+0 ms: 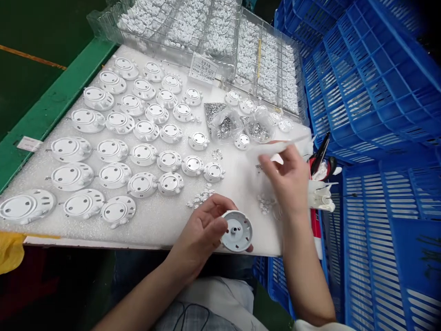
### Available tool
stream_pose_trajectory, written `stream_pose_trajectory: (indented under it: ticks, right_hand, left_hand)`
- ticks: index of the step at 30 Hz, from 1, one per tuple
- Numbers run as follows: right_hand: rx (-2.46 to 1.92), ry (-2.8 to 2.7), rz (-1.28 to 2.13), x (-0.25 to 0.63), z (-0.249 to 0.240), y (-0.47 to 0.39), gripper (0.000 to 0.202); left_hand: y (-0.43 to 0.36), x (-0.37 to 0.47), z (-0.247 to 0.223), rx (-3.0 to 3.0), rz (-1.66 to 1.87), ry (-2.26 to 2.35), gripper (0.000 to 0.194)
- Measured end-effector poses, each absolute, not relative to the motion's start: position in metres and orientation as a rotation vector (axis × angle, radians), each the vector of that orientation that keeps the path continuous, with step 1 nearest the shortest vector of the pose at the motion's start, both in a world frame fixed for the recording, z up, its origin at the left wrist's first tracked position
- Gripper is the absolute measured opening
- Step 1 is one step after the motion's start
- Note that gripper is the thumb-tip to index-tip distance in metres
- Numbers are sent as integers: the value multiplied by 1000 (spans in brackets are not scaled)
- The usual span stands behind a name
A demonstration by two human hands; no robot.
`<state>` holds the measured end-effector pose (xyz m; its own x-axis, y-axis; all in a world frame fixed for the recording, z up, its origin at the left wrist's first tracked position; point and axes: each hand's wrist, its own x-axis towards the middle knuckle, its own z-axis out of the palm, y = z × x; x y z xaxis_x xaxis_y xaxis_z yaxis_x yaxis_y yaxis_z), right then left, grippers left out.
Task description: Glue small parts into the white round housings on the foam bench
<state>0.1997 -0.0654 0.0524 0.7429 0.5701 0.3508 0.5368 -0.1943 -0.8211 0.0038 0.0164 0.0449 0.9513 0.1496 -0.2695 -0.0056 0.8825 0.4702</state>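
Note:
Near the front edge of the foam-covered table, my left hand grips a round white plastic housing, its hollow side with a central post facing up. My right hand is raised to the right of it, thumb and fingers drawn together; anything between them is hidden. A blurred, whitish translucent plastic piece shows at those fingers, and I cannot tell whether they hold it. Small white parts lie below this hand. Another small heap of white parts sits just beyond my left hand.
Rows of white round housings cover the table's left and middle. Bags of small metal pieces lie behind. Clear trays of white parts stand at the back, with a paper label. Blue crates and black-handled scissors are on the right.

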Motion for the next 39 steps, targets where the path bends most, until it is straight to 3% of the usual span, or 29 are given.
stream_pose_trajectory:
  ticks: [6, 12, 15, 19, 39]
  right_hand:
    - [-1413, -663, 187, 194, 68, -84, 39]
    - [-1425, -549, 397, 195, 77, -84, 56]
    - [-1443, -554, 289, 189, 79, -82, 59]
    - [-1463, -733, 116, 184, 75, -84, 60]
    - [-1480, -877, 108, 175, 67, -84, 60]
  left_hand:
    - [3, 15, 57, 388, 20, 482, 56]
    - [0, 24, 58, 411, 51, 534, 54]
    - [-2, 26, 59, 428, 72, 567, 55]
    - [-2, 26, 57, 427, 85, 588, 55]
    - [-5, 29, 63, 357, 162, 639, 51]
